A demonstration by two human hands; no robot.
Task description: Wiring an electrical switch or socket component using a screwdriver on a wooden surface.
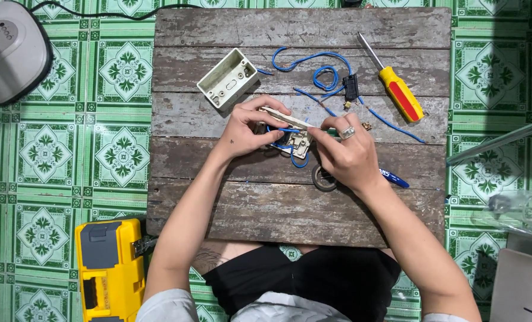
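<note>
Over the middle of a weathered wooden board [248, 214], my left hand [248, 128] grips a cream switch plate [295, 134] from the left. My right hand [346, 152], with a ring on one finger, pinches the same plate from the right. Short blue wires loop out beneath the plate. A cream wall box [227, 77] lies open side up just above my left hand. Loose blue wire [322, 74] runs to a small black part [350, 87] above my right hand.
A yellow and red screwdriver [397, 86] lies at the board's upper right. A small tape roll [323, 179] and a blue pen [394, 177] sit by my right wrist. A yellow tool case [108, 268] is on the green tiles; a grey device [9, 50] at top left.
</note>
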